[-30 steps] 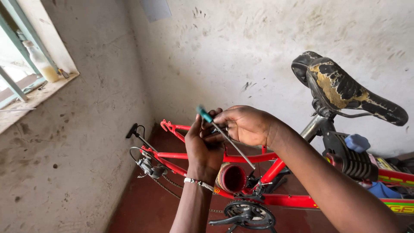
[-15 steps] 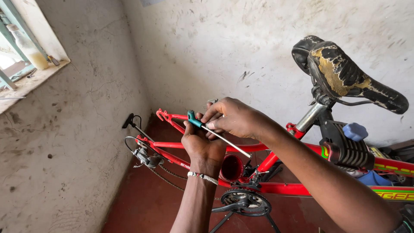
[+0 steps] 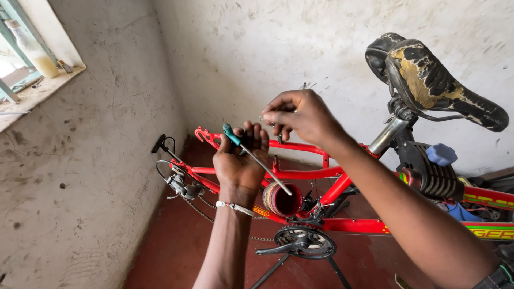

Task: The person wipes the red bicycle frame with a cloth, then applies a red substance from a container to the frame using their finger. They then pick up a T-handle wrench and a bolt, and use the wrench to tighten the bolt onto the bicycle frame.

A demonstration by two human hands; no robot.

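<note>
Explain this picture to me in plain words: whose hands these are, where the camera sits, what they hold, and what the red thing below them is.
The picture comes from a camera worn on a person's head, looking down at their own two bare hands. There is no machine here, just a person at work.

The left hand, with a beaded bracelet at the wrist, is raised palm-up and holds a screwdriver with a teal handle and a thin metal shaft. The right hand reaches in from the right and pinches something small and metallic at its fingertips; it is too small to name.

Below them is a red bicycle frame without wheels, over a dark red floor. You can see its crank and chainring, a loose chain, a rear derailleur and a worn, cracked saddle. On the window sill at upper left stands a pale bottle.
</note>
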